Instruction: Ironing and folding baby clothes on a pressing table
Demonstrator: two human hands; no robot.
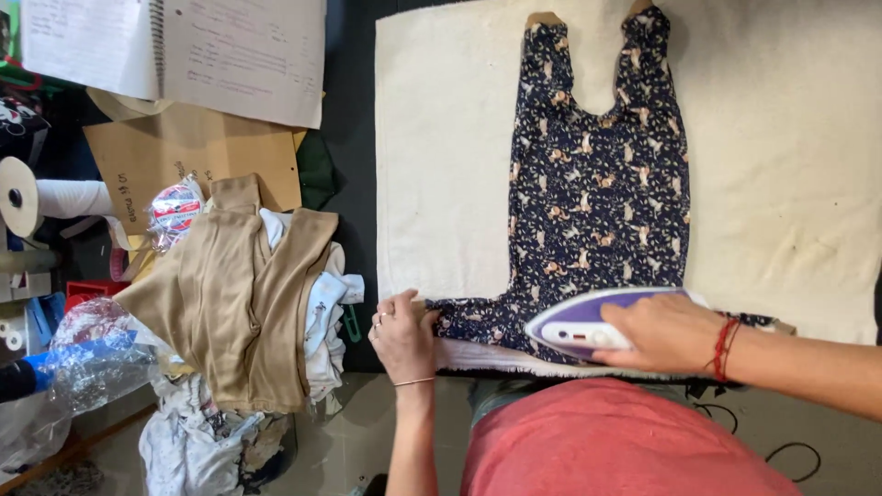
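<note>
**Iron on the dark print garment, both hands at its near edge**

Cream padding [790, 147] covers the work surface ahead of you, stained in places, with a black gap running down its left side. Spread flat on it is a navy garment with a small animal print [597, 184], its two narrow strap ends pointing away from you and its wider end lying along the near edge of the padding. Off to your left sits a heap of folded tan cloth [230, 294] over white pieces, with brown card [175, 152] and a spiral notebook [184, 50] beyond it, crumpled clear plastic [87, 354] beside it, and a white roll [37, 197] at the far left.

Your right hand [666, 332] is wrapped closed around the handle of a purple and white iron [588, 323], which rests on the garment's near right part; a red cord circles that wrist. Your left hand [404, 335] lies palm down, fingers loosely curled, pressing the garment's near left corner against the padding's edge, grasping nothing you can make out.
</note>
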